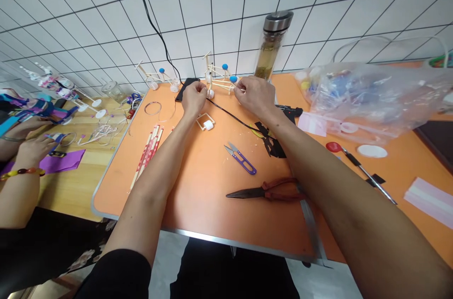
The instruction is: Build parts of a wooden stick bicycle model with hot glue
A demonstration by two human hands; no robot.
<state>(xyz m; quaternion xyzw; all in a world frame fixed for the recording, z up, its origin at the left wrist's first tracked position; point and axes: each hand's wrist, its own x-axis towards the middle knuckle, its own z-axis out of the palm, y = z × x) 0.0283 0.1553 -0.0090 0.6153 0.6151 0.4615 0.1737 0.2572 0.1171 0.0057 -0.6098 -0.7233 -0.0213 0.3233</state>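
At the back of the orange table, both hands are on a small bicycle-like stick model (221,84) with blue and white round pieces. My left hand (194,99) is closed in a pinch at its lower left, by a white wheel (210,94). Around its right end, beside a blue round piece (233,79), the fingers of my right hand (255,94) are pinched together; the exact grip is partly hidden. A similar stick model (154,77) stands to the left. Below my left hand lies a small stick frame with a white roller (208,125).
Purple thread snips (242,160) and long-nose pliers (264,191) lie mid-table. Wrapped sticks (146,153) lie left, and a glass bottle (271,46) leans at the wall. A plastic bag (375,96) and a red-ended pen (361,164) are right. A co-worker's hands (33,143) work far left.
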